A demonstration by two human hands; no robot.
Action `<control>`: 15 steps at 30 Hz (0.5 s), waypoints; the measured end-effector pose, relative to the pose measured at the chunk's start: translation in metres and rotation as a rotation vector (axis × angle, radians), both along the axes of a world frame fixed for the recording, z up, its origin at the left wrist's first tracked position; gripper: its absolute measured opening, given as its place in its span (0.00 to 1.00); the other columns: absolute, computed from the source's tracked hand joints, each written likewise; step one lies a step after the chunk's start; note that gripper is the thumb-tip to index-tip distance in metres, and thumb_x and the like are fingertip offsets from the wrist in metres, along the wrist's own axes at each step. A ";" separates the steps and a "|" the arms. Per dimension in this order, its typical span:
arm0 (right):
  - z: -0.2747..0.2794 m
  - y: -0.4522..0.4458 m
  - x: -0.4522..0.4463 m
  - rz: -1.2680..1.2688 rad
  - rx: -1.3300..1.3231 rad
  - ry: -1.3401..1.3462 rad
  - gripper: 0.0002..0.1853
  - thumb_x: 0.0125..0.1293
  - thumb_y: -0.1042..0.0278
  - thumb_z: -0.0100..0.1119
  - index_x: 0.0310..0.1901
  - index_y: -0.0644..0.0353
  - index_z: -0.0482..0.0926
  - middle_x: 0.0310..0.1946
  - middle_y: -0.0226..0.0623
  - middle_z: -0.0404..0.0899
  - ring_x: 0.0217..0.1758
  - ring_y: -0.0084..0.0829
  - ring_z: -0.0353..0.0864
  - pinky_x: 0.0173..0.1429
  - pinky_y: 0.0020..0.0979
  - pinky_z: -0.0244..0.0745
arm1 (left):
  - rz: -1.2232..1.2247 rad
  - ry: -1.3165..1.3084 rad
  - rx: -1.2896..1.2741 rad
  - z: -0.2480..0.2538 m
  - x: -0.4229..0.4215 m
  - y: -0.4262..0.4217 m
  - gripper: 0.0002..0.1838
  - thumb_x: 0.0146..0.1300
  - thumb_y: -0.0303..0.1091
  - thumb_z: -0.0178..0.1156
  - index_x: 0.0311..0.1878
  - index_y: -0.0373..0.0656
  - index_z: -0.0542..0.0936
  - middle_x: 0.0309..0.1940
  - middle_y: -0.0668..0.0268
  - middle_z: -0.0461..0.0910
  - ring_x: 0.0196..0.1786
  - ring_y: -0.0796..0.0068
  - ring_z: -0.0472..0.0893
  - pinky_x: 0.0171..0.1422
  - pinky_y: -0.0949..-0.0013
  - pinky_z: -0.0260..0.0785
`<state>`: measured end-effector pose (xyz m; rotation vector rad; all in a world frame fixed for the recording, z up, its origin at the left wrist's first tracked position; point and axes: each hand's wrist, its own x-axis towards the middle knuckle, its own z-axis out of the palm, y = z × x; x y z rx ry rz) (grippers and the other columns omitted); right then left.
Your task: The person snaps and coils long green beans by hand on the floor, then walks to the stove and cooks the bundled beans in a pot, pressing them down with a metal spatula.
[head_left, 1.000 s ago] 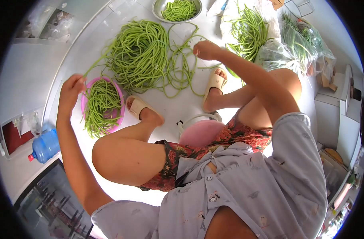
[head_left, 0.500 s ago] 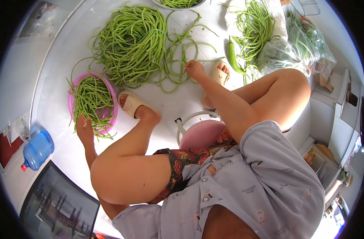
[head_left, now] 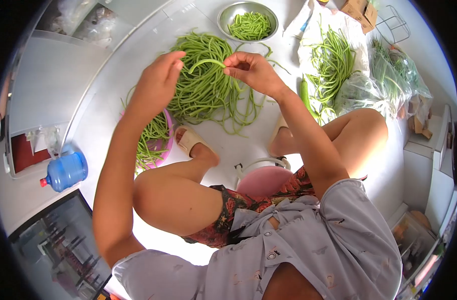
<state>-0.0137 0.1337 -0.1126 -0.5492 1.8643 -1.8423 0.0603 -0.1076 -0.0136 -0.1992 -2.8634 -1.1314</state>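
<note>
Between the thumb and fingers of my right hand (head_left: pixel 251 72) is the end of a long green bean (head_left: pixel 204 62), which curves out to the left. My left hand (head_left: pixel 161 82) is raised just left of the bean's free end, apart from it, thumb and index finger slightly spread. Below both hands a big tangled heap of long beans (head_left: pixel 203 97) lies on the floor. A pink basin (head_left: pixel 167 150) with more long beans stands left of my foot, partly hidden by my left arm. Beyond the heap, a steel bowl (head_left: pixel 222 22) holds short bean pieces (head_left: pixel 249 26).
At the right, more long beans (head_left: pixel 333 60) lie on a white sack (head_left: pixel 356 45), beside a green gourd-like vegetable (head_left: pixel 304 95) and clear plastic bags of greens (head_left: pixel 373 95). A cardboard box (head_left: pixel 359 16) is behind. A blue water jug (head_left: pixel 67 171) lies at the left.
My left hand has left the pink basin and come up over the heap. My right hand has risen and now pinches a long bean. The view has shifted, showing the whole steel bowl.
</note>
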 end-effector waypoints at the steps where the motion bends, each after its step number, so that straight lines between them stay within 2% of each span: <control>1: 0.014 0.003 -0.001 0.001 0.002 0.034 0.07 0.65 0.71 0.65 0.42 0.63 0.80 0.32 0.25 0.80 0.36 0.16 0.76 0.40 0.22 0.73 | 0.000 -0.002 -0.045 0.002 -0.003 0.009 0.14 0.72 0.33 0.51 0.55 0.39 0.76 0.40 0.56 0.82 0.40 0.64 0.81 0.47 0.66 0.72; 2: 0.028 0.008 0.000 -0.024 0.025 0.086 0.07 0.65 0.71 0.66 0.42 0.63 0.80 0.31 0.26 0.80 0.35 0.17 0.77 0.40 0.22 0.73 | -0.003 -0.004 -0.088 0.005 -0.006 0.019 0.13 0.73 0.34 0.50 0.54 0.38 0.76 0.38 0.55 0.82 0.39 0.63 0.81 0.46 0.65 0.72; 3: 0.042 0.015 0.001 -0.053 0.051 0.136 0.07 0.64 0.72 0.66 0.42 0.63 0.80 0.31 0.27 0.80 0.34 0.17 0.77 0.39 0.23 0.73 | 0.022 -0.055 -0.019 0.011 -0.005 0.031 0.12 0.73 0.33 0.49 0.51 0.36 0.76 0.34 0.54 0.82 0.35 0.60 0.81 0.45 0.62 0.72; 6: 0.063 0.035 0.012 -0.126 0.099 0.294 0.08 0.62 0.74 0.65 0.42 0.63 0.79 0.28 0.30 0.80 0.30 0.20 0.76 0.37 0.24 0.73 | -0.020 -0.077 -0.014 0.022 0.000 0.056 0.13 0.75 0.35 0.47 0.52 0.38 0.77 0.28 0.64 0.78 0.33 0.73 0.77 0.43 0.68 0.70; 7: 0.067 0.040 0.015 -0.146 0.111 0.346 0.08 0.62 0.74 0.65 0.42 0.63 0.78 0.28 0.31 0.79 0.29 0.20 0.76 0.36 0.25 0.73 | -0.026 -0.073 0.012 0.024 0.002 0.063 0.13 0.75 0.35 0.47 0.51 0.37 0.76 0.25 0.65 0.74 0.30 0.73 0.74 0.39 0.68 0.68; 10: 0.079 0.051 0.030 -0.176 0.144 0.423 0.08 0.60 0.74 0.64 0.40 0.63 0.77 0.25 0.35 0.79 0.26 0.29 0.77 0.34 0.30 0.74 | -0.038 0.060 -0.088 0.021 0.004 0.080 0.12 0.75 0.34 0.48 0.51 0.37 0.75 0.26 0.59 0.76 0.31 0.64 0.77 0.40 0.65 0.70; 13: 0.083 0.055 0.037 -0.186 0.204 0.530 0.08 0.60 0.77 0.63 0.40 0.61 0.76 0.24 0.31 0.75 0.25 0.21 0.71 0.32 0.25 0.70 | -0.025 0.148 -0.181 0.023 0.007 0.093 0.09 0.71 0.29 0.52 0.51 0.37 0.73 0.35 0.47 0.80 0.38 0.41 0.78 0.42 0.51 0.70; 15: 0.086 0.056 0.038 -0.191 0.194 0.543 0.08 0.60 0.77 0.63 0.40 0.61 0.75 0.24 0.32 0.75 0.25 0.23 0.72 0.31 0.26 0.70 | -0.031 0.230 -0.220 0.024 0.009 0.097 0.09 0.71 0.30 0.52 0.51 0.37 0.72 0.38 0.47 0.79 0.40 0.42 0.78 0.43 0.50 0.70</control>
